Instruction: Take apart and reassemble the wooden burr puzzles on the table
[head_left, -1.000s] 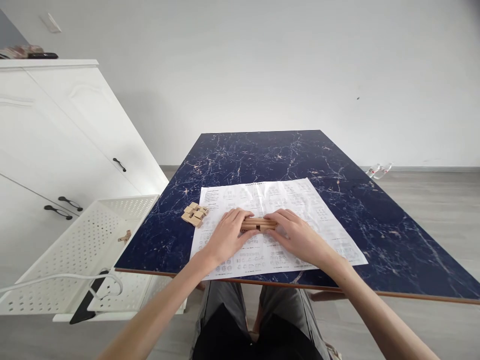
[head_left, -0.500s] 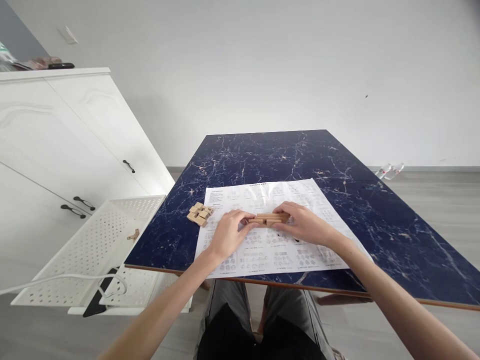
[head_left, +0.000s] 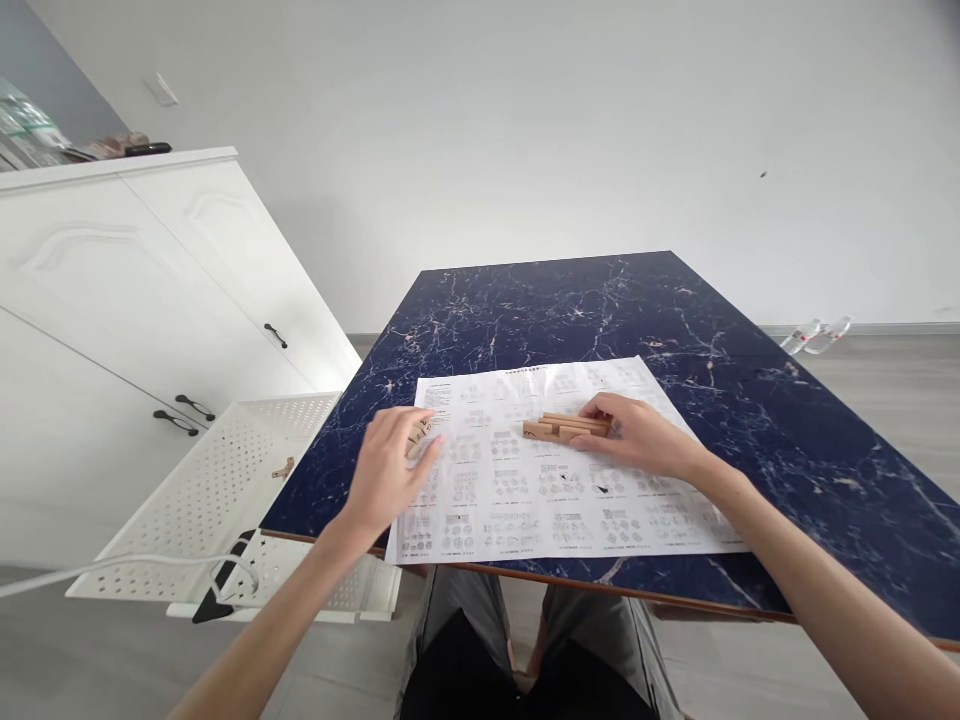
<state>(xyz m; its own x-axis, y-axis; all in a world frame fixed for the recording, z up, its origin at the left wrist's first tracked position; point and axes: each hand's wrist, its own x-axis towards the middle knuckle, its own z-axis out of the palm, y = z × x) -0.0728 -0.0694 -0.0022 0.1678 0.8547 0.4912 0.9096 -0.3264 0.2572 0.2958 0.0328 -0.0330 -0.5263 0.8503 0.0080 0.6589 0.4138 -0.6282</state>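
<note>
My left hand (head_left: 388, 460) curves over the small wooden blocks (head_left: 417, 438) at the paper's left edge, thumb on one side and fingers on the other. Black marks show on the blocks' visible faces, and my palm covers the rest. My right hand (head_left: 634, 432) grips the end of several notched wooden sticks (head_left: 562, 428) bunched side by side, low over the sheet. One stick bears a dark mark near its left end. Under both hands lies a white paper sheet (head_left: 517, 530) printed with rows of small diagrams.
The dark blue marbled table (head_left: 525, 310) stands before a white wall. At left are a white cabinet (head_left: 225, 260) and a perforated white board (head_left: 172, 500) with a small wooden piece (head_left: 283, 468) and a white cable (head_left: 150, 562). Clear bottles (head_left: 825, 335) lie on the floor at right.
My left hand has let go of the wooden sticks and moved left onto the blocks. The right hand keeps the sticks, now slightly further right and turned. The view has shifted a little.
</note>
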